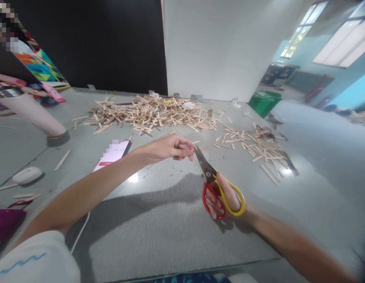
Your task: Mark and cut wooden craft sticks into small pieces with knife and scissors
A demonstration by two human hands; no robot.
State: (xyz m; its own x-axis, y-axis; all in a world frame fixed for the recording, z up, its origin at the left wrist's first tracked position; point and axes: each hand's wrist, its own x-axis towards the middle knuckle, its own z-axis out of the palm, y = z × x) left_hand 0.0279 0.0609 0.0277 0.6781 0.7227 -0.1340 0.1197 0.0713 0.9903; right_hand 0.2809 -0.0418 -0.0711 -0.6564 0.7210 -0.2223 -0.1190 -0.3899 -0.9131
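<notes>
My right hand [219,198] grips a pair of scissors [208,173] by its handles, one loop red and the other yellow. The blades point up and left, with their tips close to the fingers of my left hand [179,148]. Those fingers are pinched together over something small and light; only a tiny bit of it shows, and its kind cannot be made out. Behind both hands lies a wide heap of thin wooden sticks [153,116]. A smaller scatter of wooden sticks [263,145] lies to the right.
A phone [114,153] with a lit screen lies beyond my left forearm, with a white cable [80,232] nearer me. On the left are a pale tumbler [35,112], a white mouse [27,175] and a purple pouch [7,226]. A green bin [264,103] stands beyond the table.
</notes>
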